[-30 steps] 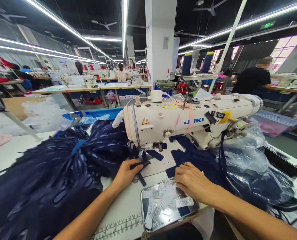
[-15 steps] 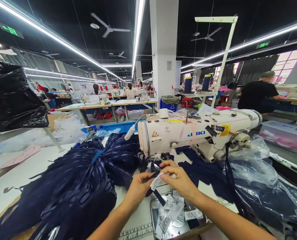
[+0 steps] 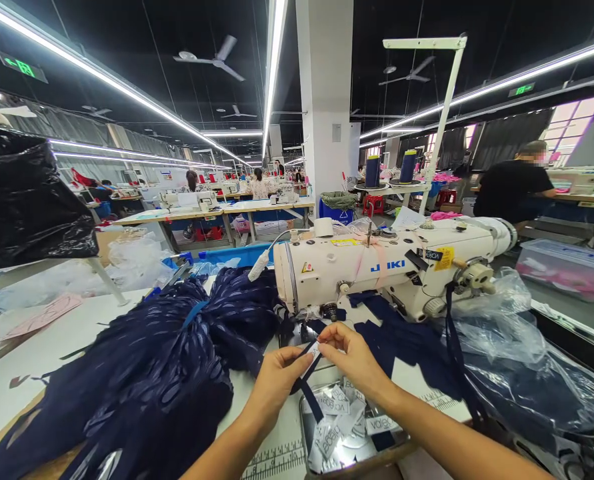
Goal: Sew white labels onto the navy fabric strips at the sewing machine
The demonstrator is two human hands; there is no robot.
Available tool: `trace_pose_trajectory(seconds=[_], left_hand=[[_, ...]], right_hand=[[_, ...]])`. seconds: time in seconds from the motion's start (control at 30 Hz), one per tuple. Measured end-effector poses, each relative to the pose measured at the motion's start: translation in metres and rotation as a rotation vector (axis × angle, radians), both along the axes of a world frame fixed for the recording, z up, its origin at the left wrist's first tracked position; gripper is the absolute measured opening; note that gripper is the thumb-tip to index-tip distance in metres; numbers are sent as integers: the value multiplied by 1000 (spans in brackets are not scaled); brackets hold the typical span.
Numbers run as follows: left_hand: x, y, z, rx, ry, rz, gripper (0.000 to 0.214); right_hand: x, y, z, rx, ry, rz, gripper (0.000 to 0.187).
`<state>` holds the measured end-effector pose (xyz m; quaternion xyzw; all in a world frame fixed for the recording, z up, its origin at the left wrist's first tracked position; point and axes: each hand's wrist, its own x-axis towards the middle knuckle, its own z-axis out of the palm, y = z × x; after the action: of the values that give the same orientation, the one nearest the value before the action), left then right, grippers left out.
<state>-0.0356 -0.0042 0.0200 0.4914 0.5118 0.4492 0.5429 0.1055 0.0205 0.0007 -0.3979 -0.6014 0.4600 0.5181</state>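
A white printed label [image 3: 310, 360] lies over a narrow navy strap [image 3: 311, 401], just in front of the sewing machine's needle area. My left hand [image 3: 279, 377] pinches the strap and the label's lower end between thumb and fingers. At the label's upper end, the thumb and fingertips of my right hand [image 3: 351, 357] are closed on it. The strap's loose end hangs down over a metal tray [image 3: 304, 433] of loose white labels [image 3: 337, 407]. My fingers partly hide the label.
A white sewing machine [image 3: 347, 267] stands right behind my hands. A tied bundle of navy straps [image 3: 147, 360] covers the table's left side. To the right are navy fabric pieces [image 3: 401, 347] and clear plastic bags [image 3: 507, 340]. A person [image 3: 514, 183] sits at the far right.
The label has moved from hanging across the strap to lying along it, and my left thumb now presses on it. The strap's hanging end has swung slightly left.
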Motion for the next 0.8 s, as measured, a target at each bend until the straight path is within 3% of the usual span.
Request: trace_pose_trajectory(seconds=[0.13, 0.37, 0.53, 0.6, 0.7, 0.8], left_hand=[[-2, 2, -2, 9, 18, 4, 36], [-7, 6, -6, 33, 37, -60, 32], [-30, 7, -8, -22, 149, -175, 31], [-42, 12, -6, 159, 391, -135, 31], [-50, 27, -6, 774, 913, -8, 31], [-40, 46, -13, 1215, 1316, -138, 37]], right_hand=[[3, 3, 0, -84, 29, 75, 21], [-3, 0, -1, -106, 69, 112, 19], [30, 13, -3, -63, -46, 239, 14], [54, 19, -2, 52, -288, 167, 8], [84, 24, 0, 311, -803, 132, 9], [98, 23, 2, 506, -1200, 179, 11]])
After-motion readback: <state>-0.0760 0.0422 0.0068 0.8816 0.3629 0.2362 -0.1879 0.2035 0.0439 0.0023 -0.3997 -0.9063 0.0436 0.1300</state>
